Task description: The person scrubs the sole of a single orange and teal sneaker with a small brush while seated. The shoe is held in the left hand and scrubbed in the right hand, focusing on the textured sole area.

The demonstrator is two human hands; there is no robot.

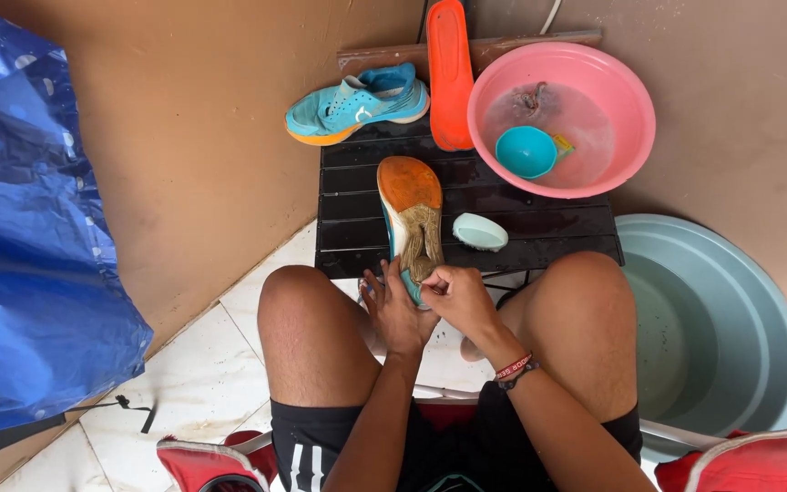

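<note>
Over black table (539,232), both hands (425,305) grip muddy shoe (412,219), heel hidden

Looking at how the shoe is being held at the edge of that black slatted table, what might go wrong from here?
1. The upturned shoe has its heel past the table edge, held only by the left hand and right hand; a slip could drop it on the tiled floor.
2. The pale brush lies near the front edge and might get knocked off.
3. The pink basin overhangs the table and could tip if bumped.
</note>
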